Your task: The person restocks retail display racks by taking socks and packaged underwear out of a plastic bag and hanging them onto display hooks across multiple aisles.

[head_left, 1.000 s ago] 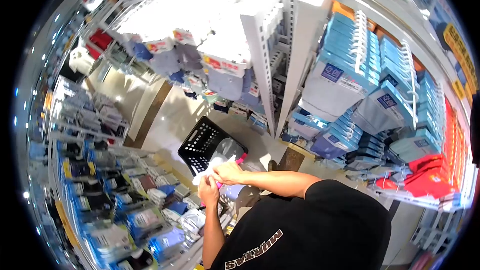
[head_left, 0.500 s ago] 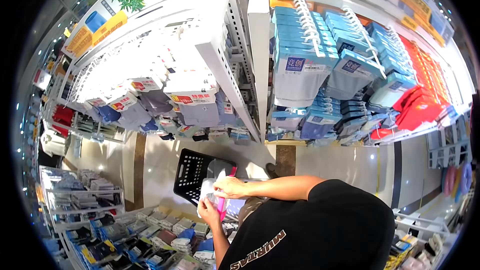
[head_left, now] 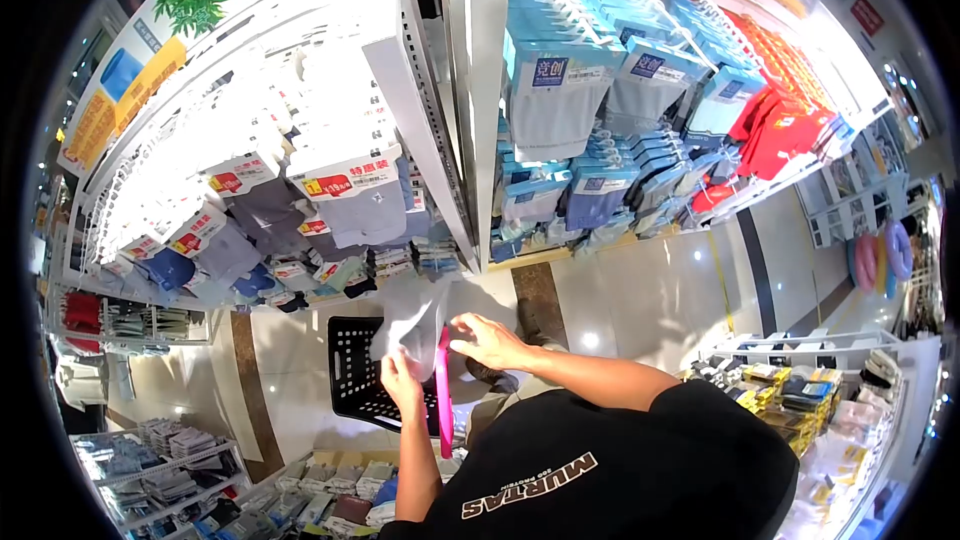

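My left hand [head_left: 402, 382] pinches a translucent, whitish plastic bag [head_left: 418, 328] near its lower part. The bag hangs spread out over a black shopping basket [head_left: 345, 380] with a perforated side. My right hand [head_left: 490, 344] is to the right of the bag, its fingers stretched out and apart. Its fingertips are close to the bag's right edge and the top of the basket's pink handle [head_left: 444, 395]; whether they touch is unclear. The bag hides part of the basket's inside.
Ahead, a white rack holds packs of grey and blue garments [head_left: 370, 210] with price cards. Right of it hang light-blue packs [head_left: 560, 90] and red ones [head_left: 780, 135]. Bins of packaged goods [head_left: 340, 480] stand near me at lower left, and more [head_left: 800, 400] at right.
The bag has been spread larger and raised. My right hand has come away from my left and its fingers have opened. My view has turned, so the racks sit further left.
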Demonstrator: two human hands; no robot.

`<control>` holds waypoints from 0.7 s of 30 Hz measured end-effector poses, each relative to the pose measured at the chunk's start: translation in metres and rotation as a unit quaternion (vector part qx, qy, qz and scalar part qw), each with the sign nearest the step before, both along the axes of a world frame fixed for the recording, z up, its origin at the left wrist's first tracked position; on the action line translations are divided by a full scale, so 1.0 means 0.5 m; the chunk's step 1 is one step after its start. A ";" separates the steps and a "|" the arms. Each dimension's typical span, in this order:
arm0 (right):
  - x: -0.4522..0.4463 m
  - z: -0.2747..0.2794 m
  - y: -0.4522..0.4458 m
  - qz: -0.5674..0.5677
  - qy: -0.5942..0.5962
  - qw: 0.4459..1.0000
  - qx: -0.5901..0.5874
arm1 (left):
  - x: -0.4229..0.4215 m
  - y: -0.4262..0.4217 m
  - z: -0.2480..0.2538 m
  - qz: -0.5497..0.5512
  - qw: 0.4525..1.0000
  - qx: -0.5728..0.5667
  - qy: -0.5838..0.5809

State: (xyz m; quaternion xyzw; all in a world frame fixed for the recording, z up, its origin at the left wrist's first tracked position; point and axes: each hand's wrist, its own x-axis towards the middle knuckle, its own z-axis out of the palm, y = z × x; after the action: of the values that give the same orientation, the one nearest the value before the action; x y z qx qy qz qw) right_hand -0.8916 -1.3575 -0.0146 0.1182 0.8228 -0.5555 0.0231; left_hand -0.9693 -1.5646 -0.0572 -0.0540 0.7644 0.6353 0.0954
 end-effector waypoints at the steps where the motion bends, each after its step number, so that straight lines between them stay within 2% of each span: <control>1: 0.011 -0.006 0.000 0.001 -0.020 1.000 -0.005 | 0.017 -0.005 -0.016 -0.008 1.000 0.014 -0.017; 3: 0.040 -0.022 0.005 0.008 -0.061 0.998 -0.017 | 0.046 -0.024 -0.053 -0.034 0.999 0.011 -0.038; 6: 0.077 -0.047 0.017 0.006 -0.075 0.997 -0.002 | 0.050 0.008 0.020 -0.023 0.996 0.054 -0.068; 10: 0.091 0.004 0.046 -0.070 -0.082 0.994 0.008 | -0.007 0.053 0.110 -0.049 0.998 0.023 0.041; 15: 0.037 0.051 0.129 -0.190 0.010 0.982 0.004 | -0.045 0.120 0.238 -0.096 0.986 0.131 0.031; 16: 0.027 0.044 0.149 -0.206 0.069 0.976 0.008 | -0.042 0.140 0.263 -0.109 0.982 0.153 0.018; 18: 0.010 0.100 0.178 -0.246 0.112 0.963 -0.009 | -0.026 0.188 0.301 -0.131 0.972 0.197 -0.006; 21: 0.004 0.129 0.230 -0.229 0.139 0.963 -0.001 | 0.012 0.250 0.343 -0.176 0.959 0.221 -0.039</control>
State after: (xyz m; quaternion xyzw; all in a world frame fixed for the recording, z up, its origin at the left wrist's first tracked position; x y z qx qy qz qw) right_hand -0.8894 -1.2426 0.0502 0.2255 0.7683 -0.5575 -0.2192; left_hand -0.9633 -1.4394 0.1143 0.0790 0.5979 0.7593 0.2444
